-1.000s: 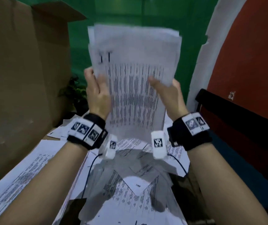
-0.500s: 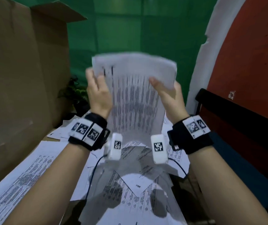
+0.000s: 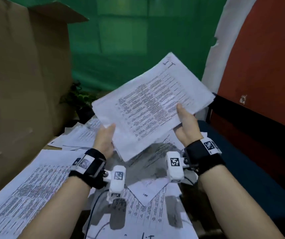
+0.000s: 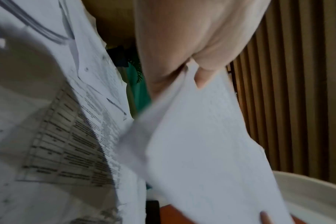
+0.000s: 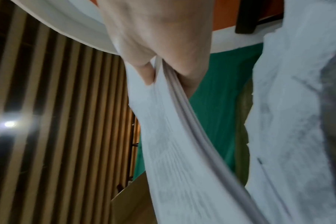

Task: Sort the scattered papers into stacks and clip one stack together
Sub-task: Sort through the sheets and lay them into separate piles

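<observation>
A stack of printed papers (image 3: 153, 106) hangs in the air above the table, turned diagonally with its far corner up to the right. My left hand (image 3: 106, 135) pinches its near left edge, thumb on top. My right hand (image 3: 184, 118) grips the near right edge, thumb on the printed face. In the left wrist view the stack of papers (image 4: 205, 148) runs out from between thumb and fingers of the left hand (image 4: 192, 71). The right wrist view shows the stack's edge (image 5: 175, 115) clamped in the right hand (image 5: 153, 68). No clip is in sight.
Loose printed sheets (image 3: 35, 187) cover the table (image 3: 52, 147) below and to the left, more (image 3: 148, 209) lie under my wrists. A large cardboard box (image 3: 22, 75) stands at the left. A small plant (image 3: 79, 97) sits behind. A red wall (image 3: 259, 57) closes the right side.
The stack came down from upright in front of me and turned clockwise to a diagonal, flatter pose. Both hands moved lower and shifted along its near edges.
</observation>
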